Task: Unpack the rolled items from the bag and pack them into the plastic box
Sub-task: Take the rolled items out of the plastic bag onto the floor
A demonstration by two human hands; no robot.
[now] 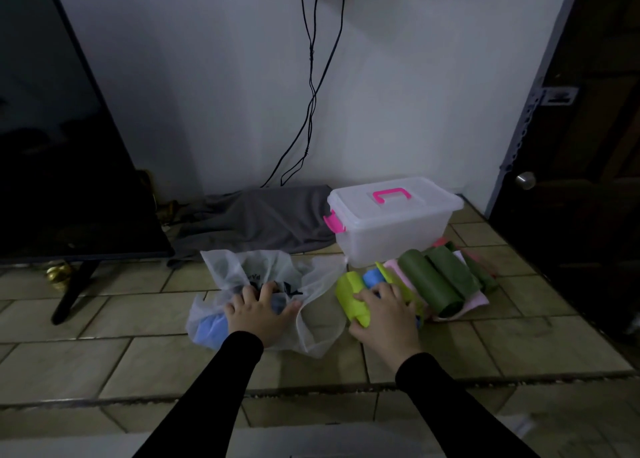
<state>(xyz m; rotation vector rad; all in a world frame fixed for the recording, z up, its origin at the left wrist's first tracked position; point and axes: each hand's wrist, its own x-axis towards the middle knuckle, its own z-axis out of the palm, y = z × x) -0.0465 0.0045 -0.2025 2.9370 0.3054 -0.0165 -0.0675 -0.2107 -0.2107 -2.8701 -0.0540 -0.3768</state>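
A: While the left hand [258, 310] lies spread on the white mesh bag [263, 291], fingers straight and pressing down on the fabric, what is its grip holding?

B: Nothing curled round anything; the fingers are wide and flat on the bag, which sits crumpled on the tiled floor [104, 353]; a blue rolled item [209, 329] shows through the mesh just left of that hand, touching its wrist side

A: And the right hand [384, 319]?

B: Its grip is on the lime green roll [351, 301]; the palm and fingers lie over the roll's top and the thumb sits at its near end, so the roll is held under the hand; a small blue roll [372, 277] lies just beyond the fingertips, touching the lime one

A: Where are the other rolls?

B: To the right of that hand; two dark green rolls [440, 281] lie side by side on pink fabric [474, 305], near the hand but apart from it

A: And the plastic box [391, 222]?

B: Behind the rolls, against the wall; its clear lid is on, with a pink handle [391, 196] on top and a pink latch [334, 223] on its left end; a grey cloth [256, 220] lies left of it, and a dark television [62, 128] stands further left
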